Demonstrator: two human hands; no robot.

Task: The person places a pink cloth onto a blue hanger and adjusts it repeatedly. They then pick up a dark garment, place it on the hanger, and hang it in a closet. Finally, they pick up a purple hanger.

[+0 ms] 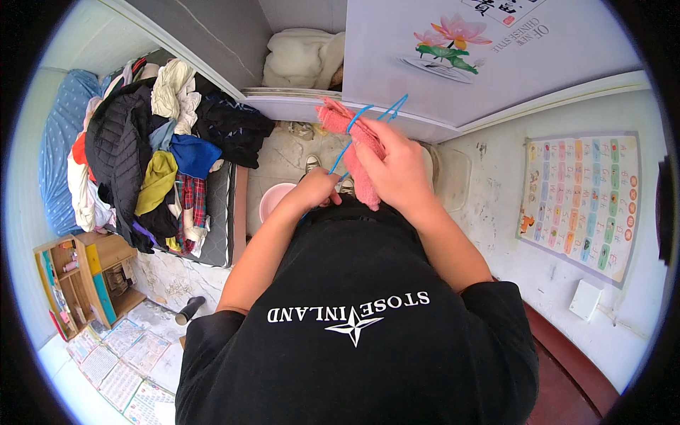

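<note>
My right hand (394, 164) is closed around a pink towel (367, 185), which hangs in a narrow, bunched strip on both sides of the fingers. A thin blue clothes hanger (359, 115) loops around the towel's upper part, and one end of it sticks out beyond my right hand. Lower and to the left, my left hand (319, 190) grips the other end of the hanger, its fingers curled in. Both hands are in front of my waist, a short way apart. Part of the hanger is hidden behind the towel and my right hand.
A heap of clothes (152, 152) covers a bed at the left. Below my hands, a pink basin (275, 200) stands on the floor. Ahead is a cabinet with a white sliding door (418, 85) and folded white bedding (301, 58). A wall chart (581, 205) hangs at the right.
</note>
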